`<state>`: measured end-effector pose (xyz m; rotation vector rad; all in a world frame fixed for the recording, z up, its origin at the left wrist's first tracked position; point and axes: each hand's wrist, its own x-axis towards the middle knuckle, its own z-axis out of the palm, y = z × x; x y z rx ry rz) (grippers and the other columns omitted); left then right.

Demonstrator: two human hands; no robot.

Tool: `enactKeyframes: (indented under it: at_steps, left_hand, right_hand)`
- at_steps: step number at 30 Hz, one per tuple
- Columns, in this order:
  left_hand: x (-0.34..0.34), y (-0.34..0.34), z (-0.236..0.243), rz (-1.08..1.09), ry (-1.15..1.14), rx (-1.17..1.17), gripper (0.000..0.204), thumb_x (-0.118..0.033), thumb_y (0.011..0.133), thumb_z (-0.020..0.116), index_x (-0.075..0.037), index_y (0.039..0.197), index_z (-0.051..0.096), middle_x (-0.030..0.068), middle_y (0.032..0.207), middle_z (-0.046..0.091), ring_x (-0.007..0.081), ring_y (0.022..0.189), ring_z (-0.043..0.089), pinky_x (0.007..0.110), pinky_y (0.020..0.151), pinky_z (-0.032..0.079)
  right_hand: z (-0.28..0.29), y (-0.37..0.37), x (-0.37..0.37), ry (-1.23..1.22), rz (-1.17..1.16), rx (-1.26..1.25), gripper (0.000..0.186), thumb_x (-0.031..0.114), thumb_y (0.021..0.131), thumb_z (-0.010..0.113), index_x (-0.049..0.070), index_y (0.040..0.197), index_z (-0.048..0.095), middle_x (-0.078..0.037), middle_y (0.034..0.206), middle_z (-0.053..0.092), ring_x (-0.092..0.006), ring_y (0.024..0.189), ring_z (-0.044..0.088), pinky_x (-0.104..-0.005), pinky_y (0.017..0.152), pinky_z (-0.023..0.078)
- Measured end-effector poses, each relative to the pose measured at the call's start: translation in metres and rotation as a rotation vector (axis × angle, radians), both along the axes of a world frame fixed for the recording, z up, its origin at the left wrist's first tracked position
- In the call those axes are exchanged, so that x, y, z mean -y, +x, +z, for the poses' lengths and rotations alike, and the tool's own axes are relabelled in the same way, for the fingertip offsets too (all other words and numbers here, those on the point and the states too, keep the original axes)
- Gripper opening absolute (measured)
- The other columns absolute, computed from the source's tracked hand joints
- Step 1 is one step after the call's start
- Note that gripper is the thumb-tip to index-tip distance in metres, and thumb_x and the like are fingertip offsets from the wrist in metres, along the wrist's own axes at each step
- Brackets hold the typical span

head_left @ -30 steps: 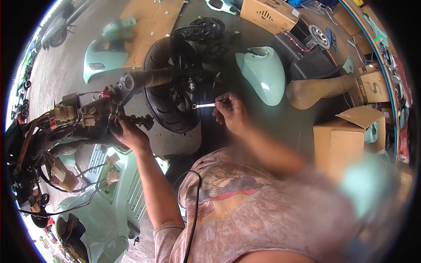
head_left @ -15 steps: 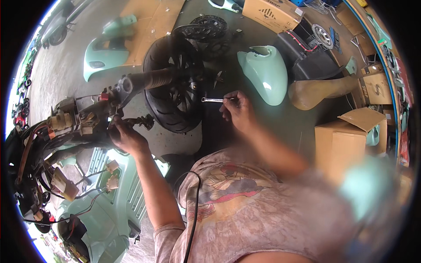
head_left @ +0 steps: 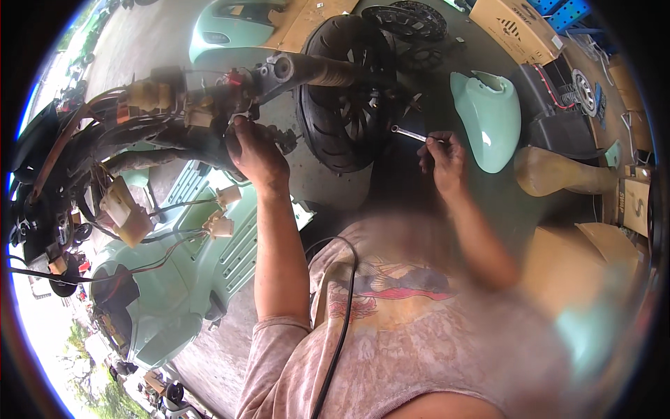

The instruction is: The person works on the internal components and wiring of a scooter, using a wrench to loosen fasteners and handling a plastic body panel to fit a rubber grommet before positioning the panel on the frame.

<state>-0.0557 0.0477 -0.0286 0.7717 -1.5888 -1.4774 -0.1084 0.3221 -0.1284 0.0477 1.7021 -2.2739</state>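
Note:
My left hand [head_left: 259, 157] is closed round a dark part of a stripped scooter frame [head_left: 160, 133], its thumb on top and its other fingers hidden behind. Bundled wires and pale connectors cover the frame beside it. In my right hand [head_left: 447, 157] is a slim metal combination wrench [head_left: 409, 133], gripped at one end by thumb and fingers. The wrench's ring end points left toward the black front wheel [head_left: 349, 105], apart from it in the picture. A dark fork tube [head_left: 314, 71] runs from the frame to the wheel.
Mint-green body panels [head_left: 188, 286] lie below the frame. A mint fender [head_left: 488, 119] rests on the floor to the right, near a tan seat-shaped piece [head_left: 558, 171] and cardboard boxes [head_left: 586, 258]. Another wheel [head_left: 412, 21] lies behind. A black cable [head_left: 345, 307] hangs across my shirt.
My view has swung, so the scene sits farther right and higher. The wrench is tilted more, its ring end raised. My left hand stays on the frame.

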Motion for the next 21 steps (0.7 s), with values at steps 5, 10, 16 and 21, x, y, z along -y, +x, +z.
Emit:
enactKeyframes:
  at_steps: [5,10,16,21]
  left_hand:
    - [0.001,0.002,0.002,-0.046,0.108,-0.014,0.024,-0.025,0.097,0.044,-0.003,0.092,0.052,0.0014,0.071,0.045,0.0101,0.056,0.039,0.026,0.054,0.041]
    - [0.0,0.02,-0.002,-0.157,0.45,-0.222,0.026,-0.023,0.096,0.049,-0.001,0.107,0.055,0.0021,0.081,0.049,0.0099,0.065,0.041,0.026,0.06,0.04]
    - [-0.025,0.047,0.013,-0.341,0.664,-0.357,0.027,-0.023,0.095,0.052,-0.003,0.113,0.054,0.0024,0.087,0.052,0.0103,0.066,0.041,0.028,0.065,0.038]
    - [-0.042,0.06,0.024,-0.481,0.765,-0.361,0.019,-0.021,0.095,0.05,-0.007,0.108,0.052,0.0019,0.095,0.053,0.0126,0.074,0.043,0.028,0.07,0.036]
  right_hand:
    - [-0.003,-0.002,-0.004,-0.001,-0.012,-0.015,0.012,0.009,0.091,0.057,0.002,0.097,0.049,-0.011,0.07,0.062,-0.0133,0.05,0.055,-0.0242,0.043,0.043]
    - [0.005,-0.012,-0.019,0.074,-0.079,-0.008,0.014,0.01,0.091,0.057,0.001,0.099,0.05,-0.01,0.071,0.062,-0.0139,0.053,0.056,-0.0249,0.045,0.045]
    - [-0.02,-0.065,-0.125,0.48,-0.218,0.002,0.016,0.013,0.092,0.055,0.002,0.103,0.053,-0.01,0.078,0.064,-0.0131,0.058,0.059,-0.0251,0.051,0.048]
    - [-0.123,-0.055,-0.216,0.669,-0.217,0.275,0.022,0.013,0.087,0.057,0.0,0.104,0.05,-0.012,0.081,0.064,-0.0163,0.059,0.06,-0.0287,0.048,0.047]
